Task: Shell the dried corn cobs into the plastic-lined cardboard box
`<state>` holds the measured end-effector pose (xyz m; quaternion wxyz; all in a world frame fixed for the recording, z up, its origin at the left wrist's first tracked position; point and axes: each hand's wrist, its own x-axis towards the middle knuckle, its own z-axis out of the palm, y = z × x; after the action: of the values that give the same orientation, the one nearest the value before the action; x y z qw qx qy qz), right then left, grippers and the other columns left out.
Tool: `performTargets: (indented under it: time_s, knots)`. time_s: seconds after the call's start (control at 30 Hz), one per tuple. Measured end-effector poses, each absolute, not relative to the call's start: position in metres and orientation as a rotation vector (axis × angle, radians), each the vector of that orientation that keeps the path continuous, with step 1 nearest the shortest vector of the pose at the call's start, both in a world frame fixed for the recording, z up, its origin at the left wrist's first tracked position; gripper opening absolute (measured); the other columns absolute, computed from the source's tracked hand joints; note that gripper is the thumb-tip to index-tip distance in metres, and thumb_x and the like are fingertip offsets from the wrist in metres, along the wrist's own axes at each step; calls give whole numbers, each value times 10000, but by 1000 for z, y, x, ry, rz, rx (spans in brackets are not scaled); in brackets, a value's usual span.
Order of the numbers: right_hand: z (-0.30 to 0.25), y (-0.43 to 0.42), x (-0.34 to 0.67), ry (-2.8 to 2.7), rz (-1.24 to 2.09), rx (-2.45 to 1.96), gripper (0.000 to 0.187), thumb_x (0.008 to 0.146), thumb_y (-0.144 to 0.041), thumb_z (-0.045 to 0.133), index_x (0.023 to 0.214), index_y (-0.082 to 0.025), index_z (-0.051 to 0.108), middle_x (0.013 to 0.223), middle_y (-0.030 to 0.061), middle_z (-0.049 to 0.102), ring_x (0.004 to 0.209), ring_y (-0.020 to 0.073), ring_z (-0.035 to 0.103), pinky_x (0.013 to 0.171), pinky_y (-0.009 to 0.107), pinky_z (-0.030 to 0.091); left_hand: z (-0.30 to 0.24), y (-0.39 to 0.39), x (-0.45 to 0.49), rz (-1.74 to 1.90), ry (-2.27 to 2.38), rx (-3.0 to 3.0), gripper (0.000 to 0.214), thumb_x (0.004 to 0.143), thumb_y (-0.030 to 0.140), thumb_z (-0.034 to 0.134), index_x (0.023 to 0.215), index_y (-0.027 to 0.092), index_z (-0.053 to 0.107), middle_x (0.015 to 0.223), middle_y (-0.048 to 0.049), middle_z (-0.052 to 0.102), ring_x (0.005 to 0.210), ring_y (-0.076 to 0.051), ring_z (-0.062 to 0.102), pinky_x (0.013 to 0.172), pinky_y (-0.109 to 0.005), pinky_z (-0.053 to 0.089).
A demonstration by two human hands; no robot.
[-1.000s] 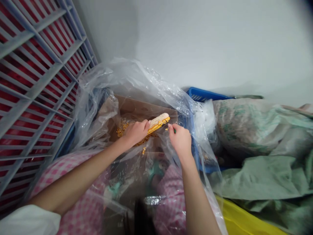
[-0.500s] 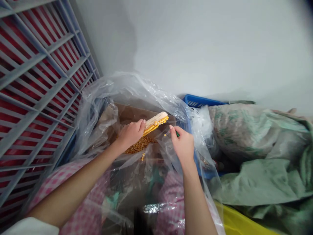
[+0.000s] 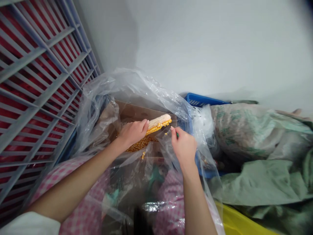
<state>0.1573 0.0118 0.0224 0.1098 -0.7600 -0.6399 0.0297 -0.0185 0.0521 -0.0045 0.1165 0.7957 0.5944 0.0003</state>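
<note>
My left hand (image 3: 134,132) is closed around one end of a corn cob (image 3: 158,121). The cob's upper side is pale and stripped, while yellow kernels still line its lower side. Just right of the cob's far tip, my right hand (image 3: 184,145) is closed on a thin tool with a green handle (image 3: 177,134). Most of that tool is hidden by the fingers, and it appears apart from the cob. Loose corn kernels (image 3: 139,143) lie below in a cardboard box (image 3: 137,109) with a clear plastic bag (image 3: 156,94) around it.
A grey slatted plastic crate (image 3: 41,75) with red behind its slats rises at left. At right stand a blue basket (image 3: 205,99), a stuffed woven sack (image 3: 244,127) and a green cloth sack (image 3: 264,182). A white wall (image 3: 215,42) is behind. Pink checked fabric (image 3: 83,209) covers my legs.
The cob and both hands sit slightly further right in the view, and the camera has shifted a little. Both hands keep their hold.
</note>
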Motion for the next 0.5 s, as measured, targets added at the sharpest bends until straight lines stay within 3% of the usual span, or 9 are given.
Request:
performTargets:
  time_s: [0.2, 0.5]
  knots:
    - [20, 11, 163, -1931, 171, -2335, 337, 866, -328, 387, 661, -167, 602, 519, 30, 512, 425, 81, 258, 502, 265, 106, -14, 50, -13, -31, 1661, 2401, 502, 886, 399, 83, 935, 202, 542, 823, -84, 681, 728, -252, 651, 581, -304, 407]
    - [17, 19, 185, -1962, 466, -1973, 357, 861, -368, 364, 621, -186, 554, 504, -12, 473, 481, 100, 387, 512, 229, 220, -15, 53, -19, -17, 1606, 2272, 558, 879, 442, 37, 930, 231, 551, 777, -77, 672, 738, -247, 640, 584, -293, 374]
